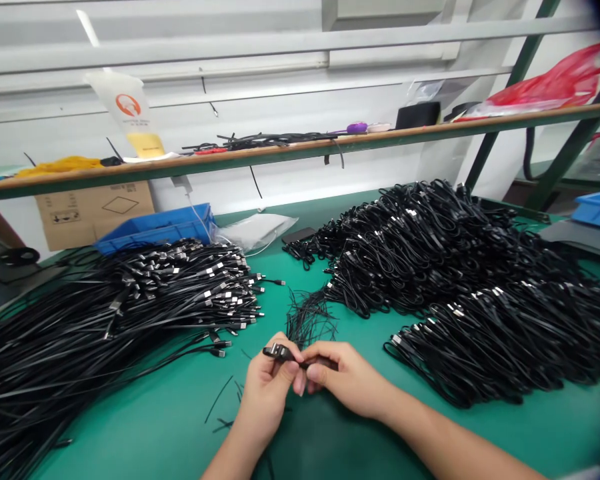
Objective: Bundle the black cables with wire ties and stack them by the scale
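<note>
Blue bin [155,229] sits behind the loose USB cables [180,293] on the green worktop [130,427], below a shelf [260,148]. Both hands, left [270,387] and right [347,377], clamp a black USB cable [280,353] near the worktop's front.

Held cable [279,352] mostly hidden by fingers, loose cables [80,327] cut off at left edge, carton print [66,217] unreadable

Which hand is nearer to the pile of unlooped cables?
Left. The left hand is to the right of the unlooped cables; the right hand sits farther right, with the left hand between it and them.
</note>
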`<state>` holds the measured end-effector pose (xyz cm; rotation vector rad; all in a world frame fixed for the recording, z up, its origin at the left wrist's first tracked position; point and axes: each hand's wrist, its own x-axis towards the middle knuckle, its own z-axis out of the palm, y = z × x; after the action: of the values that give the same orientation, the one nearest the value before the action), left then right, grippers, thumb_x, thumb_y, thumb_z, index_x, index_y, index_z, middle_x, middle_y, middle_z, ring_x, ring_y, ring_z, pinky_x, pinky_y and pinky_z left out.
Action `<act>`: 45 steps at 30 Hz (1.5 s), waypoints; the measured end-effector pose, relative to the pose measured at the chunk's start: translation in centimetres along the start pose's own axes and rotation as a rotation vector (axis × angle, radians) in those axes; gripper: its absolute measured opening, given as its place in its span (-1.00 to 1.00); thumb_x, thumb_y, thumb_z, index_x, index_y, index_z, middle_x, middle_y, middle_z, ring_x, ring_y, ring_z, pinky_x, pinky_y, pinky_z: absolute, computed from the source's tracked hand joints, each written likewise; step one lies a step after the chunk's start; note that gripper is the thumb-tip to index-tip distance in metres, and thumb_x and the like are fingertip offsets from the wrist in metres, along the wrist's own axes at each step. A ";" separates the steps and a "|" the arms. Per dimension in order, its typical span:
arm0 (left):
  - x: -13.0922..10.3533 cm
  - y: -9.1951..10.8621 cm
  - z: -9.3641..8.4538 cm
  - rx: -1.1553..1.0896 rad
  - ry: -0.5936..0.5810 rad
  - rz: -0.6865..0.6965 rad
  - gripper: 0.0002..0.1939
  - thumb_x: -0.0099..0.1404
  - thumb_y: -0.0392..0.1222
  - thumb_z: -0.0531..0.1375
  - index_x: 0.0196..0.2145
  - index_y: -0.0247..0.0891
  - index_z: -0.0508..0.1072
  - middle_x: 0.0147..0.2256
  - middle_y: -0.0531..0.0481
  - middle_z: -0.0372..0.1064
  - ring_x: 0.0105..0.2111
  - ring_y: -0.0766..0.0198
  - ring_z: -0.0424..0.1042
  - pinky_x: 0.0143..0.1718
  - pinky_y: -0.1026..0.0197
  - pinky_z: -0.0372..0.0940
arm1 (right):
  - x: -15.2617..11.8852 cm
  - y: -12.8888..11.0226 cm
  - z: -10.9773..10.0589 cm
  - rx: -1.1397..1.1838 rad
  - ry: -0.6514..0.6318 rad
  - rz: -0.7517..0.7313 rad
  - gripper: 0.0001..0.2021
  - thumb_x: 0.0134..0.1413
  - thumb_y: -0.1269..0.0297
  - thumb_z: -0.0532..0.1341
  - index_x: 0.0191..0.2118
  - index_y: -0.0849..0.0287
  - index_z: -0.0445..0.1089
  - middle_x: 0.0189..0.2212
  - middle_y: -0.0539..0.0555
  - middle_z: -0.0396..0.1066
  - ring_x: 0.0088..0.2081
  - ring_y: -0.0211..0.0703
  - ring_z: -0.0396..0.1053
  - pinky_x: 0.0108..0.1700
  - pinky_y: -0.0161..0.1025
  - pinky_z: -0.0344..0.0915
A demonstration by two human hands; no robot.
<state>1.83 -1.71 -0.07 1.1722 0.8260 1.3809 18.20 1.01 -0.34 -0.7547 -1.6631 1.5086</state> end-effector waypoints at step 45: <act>1.2 1.8 -2.7 0.908 0.170 0.420 -0.90 0.36 -0.25 0.17 -0.24 -0.24 0.50 -0.38 0.01 0.39 -0.36 0.26 0.38 -0.32 0.25 0.26 | 0.8 3.8 -2.4 -1.179 0.131 -0.068 -0.86 0.18 0.51 0.21 -0.37 0.16 0.34 -0.33 0.09 0.38 -0.24 -0.03 0.31 -0.17 -0.17 0.24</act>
<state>-1.23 -0.51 1.15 2.0248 1.4712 1.4847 19.54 3.50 -3.92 -1.3070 -2.3744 0.2705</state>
